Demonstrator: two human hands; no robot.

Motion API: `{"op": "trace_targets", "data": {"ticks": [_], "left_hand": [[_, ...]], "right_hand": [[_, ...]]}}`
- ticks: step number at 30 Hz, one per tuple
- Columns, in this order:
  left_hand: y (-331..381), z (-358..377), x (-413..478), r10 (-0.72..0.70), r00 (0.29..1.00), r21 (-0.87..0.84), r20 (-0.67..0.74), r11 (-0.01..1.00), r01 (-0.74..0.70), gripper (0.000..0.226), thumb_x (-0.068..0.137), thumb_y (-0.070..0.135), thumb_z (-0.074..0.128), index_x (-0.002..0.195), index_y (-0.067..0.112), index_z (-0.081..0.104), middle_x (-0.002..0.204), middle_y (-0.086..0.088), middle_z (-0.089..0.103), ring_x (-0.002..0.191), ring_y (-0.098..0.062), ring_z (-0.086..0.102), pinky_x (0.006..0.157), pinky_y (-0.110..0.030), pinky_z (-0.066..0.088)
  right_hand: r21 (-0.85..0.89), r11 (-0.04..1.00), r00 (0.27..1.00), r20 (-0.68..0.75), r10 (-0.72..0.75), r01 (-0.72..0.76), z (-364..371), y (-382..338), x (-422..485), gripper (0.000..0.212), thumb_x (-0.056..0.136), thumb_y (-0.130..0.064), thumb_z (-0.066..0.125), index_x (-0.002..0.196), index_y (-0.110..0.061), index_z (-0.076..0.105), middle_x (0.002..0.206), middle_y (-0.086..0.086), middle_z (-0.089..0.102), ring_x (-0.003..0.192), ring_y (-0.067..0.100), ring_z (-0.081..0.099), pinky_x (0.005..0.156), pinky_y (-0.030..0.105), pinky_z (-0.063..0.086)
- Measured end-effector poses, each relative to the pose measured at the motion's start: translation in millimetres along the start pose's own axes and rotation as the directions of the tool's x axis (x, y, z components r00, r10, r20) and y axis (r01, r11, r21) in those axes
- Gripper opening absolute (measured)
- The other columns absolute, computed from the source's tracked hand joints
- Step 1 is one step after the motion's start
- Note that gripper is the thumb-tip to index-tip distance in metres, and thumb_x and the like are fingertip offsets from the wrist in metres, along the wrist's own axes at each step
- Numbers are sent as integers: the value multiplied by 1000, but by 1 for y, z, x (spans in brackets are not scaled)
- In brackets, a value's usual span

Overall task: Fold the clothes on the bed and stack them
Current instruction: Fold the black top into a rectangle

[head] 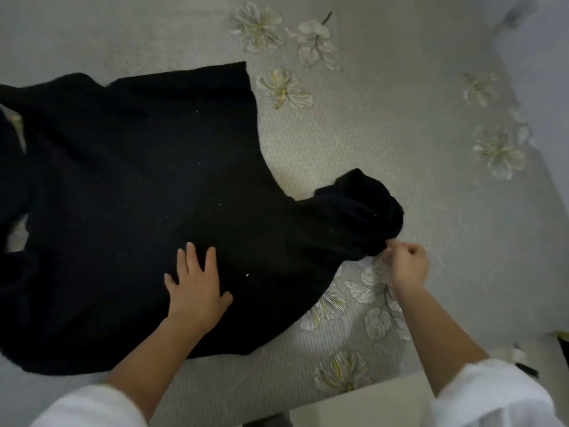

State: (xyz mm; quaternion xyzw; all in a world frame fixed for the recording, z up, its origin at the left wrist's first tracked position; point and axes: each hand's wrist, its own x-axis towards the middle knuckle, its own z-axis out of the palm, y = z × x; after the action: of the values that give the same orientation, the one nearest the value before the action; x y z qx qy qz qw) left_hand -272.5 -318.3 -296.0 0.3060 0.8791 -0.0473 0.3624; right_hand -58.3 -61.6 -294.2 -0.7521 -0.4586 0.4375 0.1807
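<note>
View: head, looking down on the bed [400, 134].
Left hand [197, 285]: grip released. The fingers are straight and spread, and the palm lies flat on the garment [138, 195], close to its near edge.
Right hand [406, 266]: grip clenched in a pinch. Curled fingers and thumb hold the lower rim of the garment's bunched end [363, 211].
Garment location: black, spread flat on the bed, filling the left and middle; its left part runs out of frame.
Edges: the far edge is straight and ends in a square corner at upper middle. The near edge curves close to the bed's near side.
Open room: flowered bedspread lies bare beyond the garment and to its right.
Axis: the long axis runs left to right, broad at left and narrowing to the bunched end, which points right.
Unclear: which part of the garment the bunched end is.
</note>
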Motion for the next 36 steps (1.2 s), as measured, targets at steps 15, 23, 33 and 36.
{"op": "trace_targets", "data": {"ticks": [15,23,33,36], "left_hand": [[70,27,-11,514,857,242,31,828,-506,52,91,16,47,140,30,34,121,2,52,110,-21,52,93,-37,41],[71,15,-8,486,858,49,168,865,-500,48,85,20,51,131,33,43,103,8,54,93,-12,54,73,-27,39],[108,18,-14,463,867,336,183,800,-498,63,91,33,53,142,20,19,99,0,64,85,-19,64,61,-30,41],[117,8,-9,419,797,275,436,781,-561,48,89,32,55,133,22,40,104,0,61,93,-18,60,67,-28,42]], "right_hand": [[462,815,933,-90,-349,349,-11,-138,20,10,70,-11,70,65,-17,63,69,-1,62,70,12,59,61,26,49],[102,988,993,24,118,-120,-36,-45,77,8,86,-12,60,88,-3,61,84,13,56,72,23,55,63,34,46],[-92,996,992,120,27,-16,-15,-46,81,21,84,-20,68,79,-4,57,70,8,58,56,19,55,40,21,44],[-113,989,994,-46,-96,91,-20,-55,89,15,79,-9,64,68,-6,54,67,9,51,58,20,51,52,30,44]]}}
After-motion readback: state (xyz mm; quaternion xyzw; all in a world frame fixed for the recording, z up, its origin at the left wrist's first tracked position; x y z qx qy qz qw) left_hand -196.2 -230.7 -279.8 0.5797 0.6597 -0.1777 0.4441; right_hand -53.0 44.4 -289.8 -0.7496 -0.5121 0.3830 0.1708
